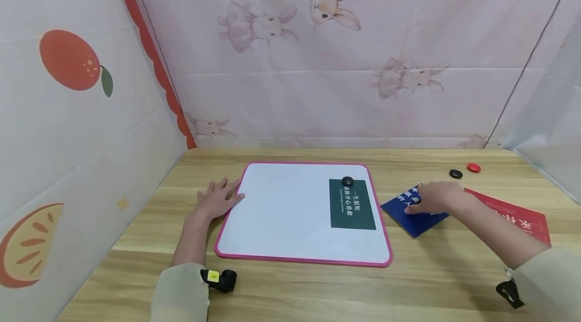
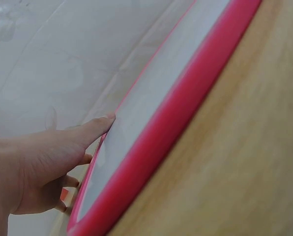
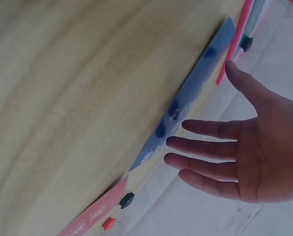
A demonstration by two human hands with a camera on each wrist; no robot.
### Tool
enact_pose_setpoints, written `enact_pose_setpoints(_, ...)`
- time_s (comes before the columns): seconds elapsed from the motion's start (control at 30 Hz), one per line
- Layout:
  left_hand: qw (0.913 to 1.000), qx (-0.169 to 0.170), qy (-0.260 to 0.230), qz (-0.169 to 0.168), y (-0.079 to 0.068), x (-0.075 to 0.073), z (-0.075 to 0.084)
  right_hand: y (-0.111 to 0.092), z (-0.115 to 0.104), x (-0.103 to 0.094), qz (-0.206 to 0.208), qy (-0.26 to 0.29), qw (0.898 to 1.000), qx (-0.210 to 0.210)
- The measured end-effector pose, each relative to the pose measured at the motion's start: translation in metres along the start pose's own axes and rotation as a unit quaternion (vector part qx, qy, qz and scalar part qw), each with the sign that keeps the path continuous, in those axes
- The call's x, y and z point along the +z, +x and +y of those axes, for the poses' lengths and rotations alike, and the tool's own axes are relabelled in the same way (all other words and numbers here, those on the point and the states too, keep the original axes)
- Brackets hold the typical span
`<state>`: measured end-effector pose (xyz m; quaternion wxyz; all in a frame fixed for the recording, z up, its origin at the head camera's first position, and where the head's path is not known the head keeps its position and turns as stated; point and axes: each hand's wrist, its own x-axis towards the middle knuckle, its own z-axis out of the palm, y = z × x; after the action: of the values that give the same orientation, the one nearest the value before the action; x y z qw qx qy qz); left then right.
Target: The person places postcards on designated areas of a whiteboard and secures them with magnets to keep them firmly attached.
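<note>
Our left hand (image 1: 215, 204) touches the board (image 1: 281, 211); right hand (image 1: 434, 197) hovers, both spread, empty. The blue card (image 1: 417, 223), likely light, suits edge-pinching.

Soft, even head-view light, faint shadows on the table (image 1: 308, 292), dimmer and blurrier wrist views

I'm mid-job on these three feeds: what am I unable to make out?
- Head view: part of the blue card, covered by the right hand.
- Head view: part of the red card, behind the right forearm.
- Head view: a spot on the green card, under the black disc.
- Left wrist view: the whiteboard's upper part, cut off by the picture's top edge.
- Right wrist view: the blue card's print, blurred and steeply slanted.
</note>
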<state>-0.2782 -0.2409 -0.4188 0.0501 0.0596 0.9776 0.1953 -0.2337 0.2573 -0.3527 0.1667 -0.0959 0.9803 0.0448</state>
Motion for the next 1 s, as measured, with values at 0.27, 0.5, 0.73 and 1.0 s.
enact_pose_setpoints(0.27, 1.0000, 0.005, 0.000, 0.002, 0.000, 0.000, -0.002, 0.002, -0.007, 0.009, 0.000, 0.005, 1.000, -0.006)
enact_pose_setpoints(0.5, 1.0000, 0.002, -0.002, 0.002, 0.000, 0.000, -0.003, 0.009, 0.003, 0.010, -0.003, 0.047, 0.997, -0.063)
enact_pose_setpoints(0.73, 1.0000, 0.004, -0.001, 0.003, -0.001, -0.001, -0.001, 0.017, 0.022, 0.012, -0.010, 0.133, 0.983, -0.125)
enact_pose_setpoints(1.0, 1.0000, 0.006, -0.002, 0.005, 0.000, 0.000, -0.002, 0.013, 0.024, 0.009, 0.078, 0.075, 0.993, -0.043)
